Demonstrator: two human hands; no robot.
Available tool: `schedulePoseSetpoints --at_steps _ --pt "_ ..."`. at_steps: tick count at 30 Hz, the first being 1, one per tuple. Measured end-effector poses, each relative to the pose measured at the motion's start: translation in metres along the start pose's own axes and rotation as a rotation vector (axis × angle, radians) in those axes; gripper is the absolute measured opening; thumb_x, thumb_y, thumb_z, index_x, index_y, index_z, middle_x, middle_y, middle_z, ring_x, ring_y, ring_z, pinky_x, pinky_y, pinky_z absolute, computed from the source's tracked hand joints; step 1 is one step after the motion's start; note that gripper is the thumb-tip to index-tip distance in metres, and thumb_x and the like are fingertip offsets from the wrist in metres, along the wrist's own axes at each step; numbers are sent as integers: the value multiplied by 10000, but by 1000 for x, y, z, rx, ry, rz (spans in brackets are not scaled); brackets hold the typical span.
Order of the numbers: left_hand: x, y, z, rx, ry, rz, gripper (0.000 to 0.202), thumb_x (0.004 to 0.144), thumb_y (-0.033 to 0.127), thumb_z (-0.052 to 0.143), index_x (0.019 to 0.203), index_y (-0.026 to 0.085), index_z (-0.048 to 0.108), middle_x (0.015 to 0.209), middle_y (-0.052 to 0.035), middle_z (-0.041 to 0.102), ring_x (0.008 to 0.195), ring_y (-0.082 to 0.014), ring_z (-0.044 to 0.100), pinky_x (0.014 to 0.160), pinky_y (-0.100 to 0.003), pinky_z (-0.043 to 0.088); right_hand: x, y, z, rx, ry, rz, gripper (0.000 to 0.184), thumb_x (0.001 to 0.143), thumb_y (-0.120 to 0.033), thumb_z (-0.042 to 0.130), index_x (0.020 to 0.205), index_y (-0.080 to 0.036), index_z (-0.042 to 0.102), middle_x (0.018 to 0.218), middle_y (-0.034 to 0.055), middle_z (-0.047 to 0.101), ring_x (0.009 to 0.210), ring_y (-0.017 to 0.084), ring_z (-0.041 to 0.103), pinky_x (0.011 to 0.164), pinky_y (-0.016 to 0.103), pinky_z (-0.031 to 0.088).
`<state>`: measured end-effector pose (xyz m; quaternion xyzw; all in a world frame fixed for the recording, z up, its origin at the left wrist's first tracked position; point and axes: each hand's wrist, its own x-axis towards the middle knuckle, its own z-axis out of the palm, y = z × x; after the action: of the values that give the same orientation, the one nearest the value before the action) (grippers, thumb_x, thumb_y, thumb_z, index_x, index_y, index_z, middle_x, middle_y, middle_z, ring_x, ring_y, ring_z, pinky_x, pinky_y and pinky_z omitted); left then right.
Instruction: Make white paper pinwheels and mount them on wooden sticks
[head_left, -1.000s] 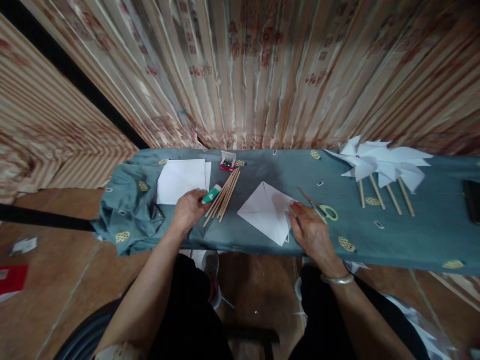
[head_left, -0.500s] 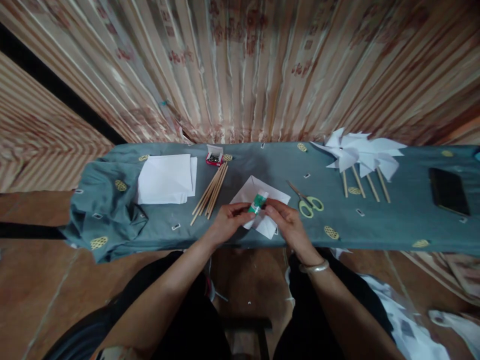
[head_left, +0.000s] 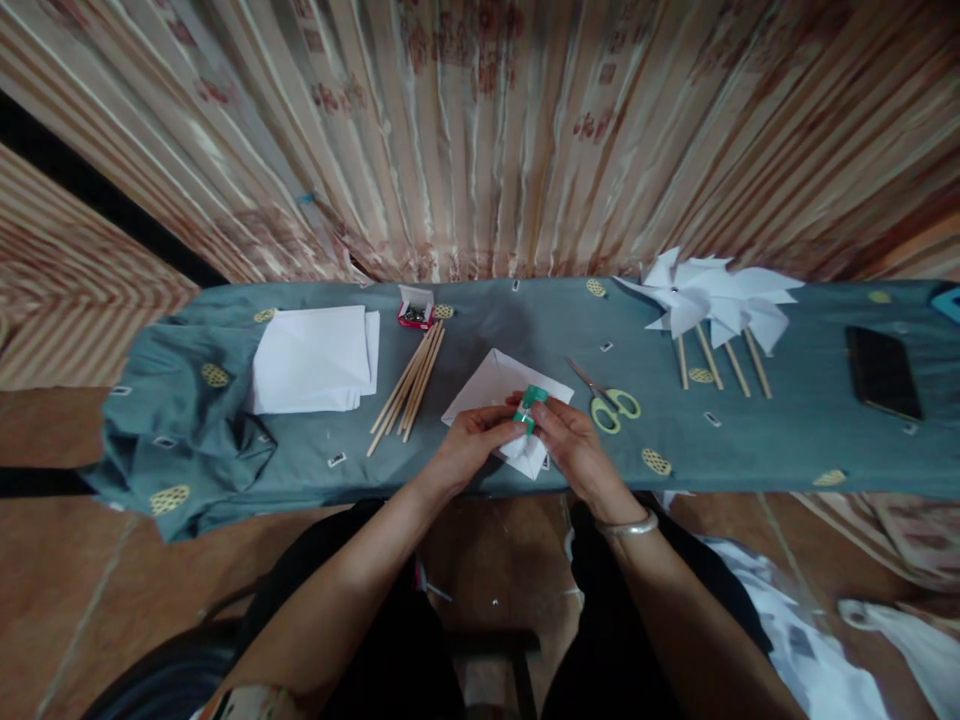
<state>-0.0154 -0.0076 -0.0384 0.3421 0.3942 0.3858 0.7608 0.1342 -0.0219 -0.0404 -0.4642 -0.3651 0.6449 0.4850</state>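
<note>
My left hand (head_left: 471, 448) and my right hand (head_left: 574, 445) meet over a folded white paper square (head_left: 491, 382) at the front of the table. Both pinch a small green and white glue tube (head_left: 530, 406) between their fingertips. A silver bangle sits on my right wrist. Just right of my hands lie scissors (head_left: 611, 400) with yellow-green handles. To the left lies a bundle of wooden sticks (head_left: 406, 388).
The narrow table wears a grey-blue cloth (head_left: 787, 430). On it are a stack of white paper (head_left: 313, 358), a small red box of pins (head_left: 413, 312), finished white pinwheels on sticks (head_left: 712, 305) and a black phone (head_left: 883, 371). A striped curtain hangs behind.
My left hand picked the glue tube up from beside the sticks and carried it right over the paper. My right hand left the paper and joined it on the tube.
</note>
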Motion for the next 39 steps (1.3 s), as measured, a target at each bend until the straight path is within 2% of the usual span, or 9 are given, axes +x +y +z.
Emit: schedulePoseSetpoints --at_steps 4,8,12,17,24,27,33,36,39 --pt "3 -3 3 -75 -11 -64 451 557 414 890 888 128 779 749 -38 730 658 -129 622 687 -257 461 4 -8 -2 143 28 82 375 652 -500 836 863 -197 765 795 46 768 737 196 696 684 312 556" --pt "6 -1 1 -184 19 -83 447 538 358 908 906 145 770 870 -50 750 731 -140 661 754 -284 513 8 -12 -9 167 76 58 323 608 -464 871 773 -209 762 728 18 748 649 165 659 611 291 534" --pt "9 0 -4 -114 96 8 477 491 232 918 933 146 761 877 -36 753 771 -152 678 844 -327 528 12 -12 -15 141 141 28 267 610 -415 883 725 -209 758 698 -4 732 587 107 598 558 237 490" --pt "9 0 -9 -45 158 60 437 504 246 905 902 137 761 851 -31 749 774 -160 680 850 -345 548 14 -13 -16 150 200 60 295 596 -402 895 738 -181 759 613 -15 697 505 68 553 487 191 463" --pt "9 7 -23 40 202 146 395 613 284 826 968 149 719 967 -54 735 825 -167 690 833 -334 539 20 -12 -22 201 250 48 271 664 -398 863 778 -193 729 626 -25 705 546 79 616 540 183 518" --pt "9 10 -33 209 238 239 329 660 293 767 957 161 713 1013 -65 728 864 -171 663 828 -324 518 23 -9 -23 222 235 43 255 708 -414 830 812 -214 710 682 -25 730 585 90 646 576 200 539" --pt "6 16 -44 628 264 412 133 770 286 663 830 191 734 843 -26 722 747 -148 609 761 -295 487 25 -4 -26 198 204 31 289 760 -430 783 963 -242 702 754 -21 748 612 104 661 604 228 552" --pt "2 12 -37 585 235 366 214 731 296 713 914 190 743 916 -33 724 715 -135 584 743 -289 479 25 -4 -21 214 204 42 309 761 -412 783 1013 -255 698 760 -27 744 613 110 663 622 241 562" --pt "0 4 -23 328 198 226 441 610 309 818 1021 177 728 903 -25 719 660 -115 553 709 -278 466 23 -2 -11 274 178 74 318 731 -395 807 996 -251 706 764 -30 744 628 107 672 631 228 572"
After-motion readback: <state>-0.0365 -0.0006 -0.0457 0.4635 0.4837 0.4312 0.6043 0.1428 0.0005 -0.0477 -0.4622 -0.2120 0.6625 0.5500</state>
